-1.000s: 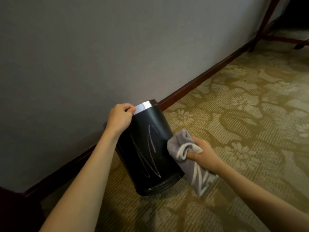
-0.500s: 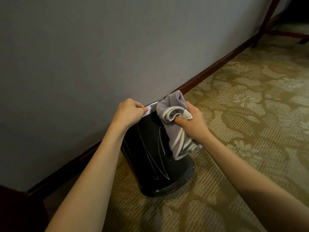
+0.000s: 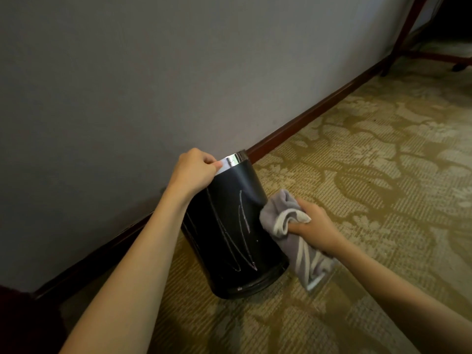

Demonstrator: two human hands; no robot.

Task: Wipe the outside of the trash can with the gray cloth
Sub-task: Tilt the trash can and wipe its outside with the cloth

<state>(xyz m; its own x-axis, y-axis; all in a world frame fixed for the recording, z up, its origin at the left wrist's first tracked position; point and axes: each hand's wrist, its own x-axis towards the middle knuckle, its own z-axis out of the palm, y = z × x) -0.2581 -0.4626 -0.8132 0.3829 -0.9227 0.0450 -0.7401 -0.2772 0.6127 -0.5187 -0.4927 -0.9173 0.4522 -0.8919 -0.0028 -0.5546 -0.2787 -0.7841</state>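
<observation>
The left hand (image 3: 192, 172) is closed around the chrome rim of the black trash can (image 3: 229, 226), which stands on the patterned carpet (image 3: 357, 175) by the grey wall (image 3: 127, 85), pale scribbled streaks down its side; its inside is hidden. The right hand (image 3: 315, 231) clutches the bunched gray cloth (image 3: 283, 215) against the can's right flank.

Black trash can (image 3: 229, 226), chrome rim, pale scribbles; gray cloth (image 3: 281, 213), white stripes; olive floral carpet (image 3: 370, 162).
</observation>
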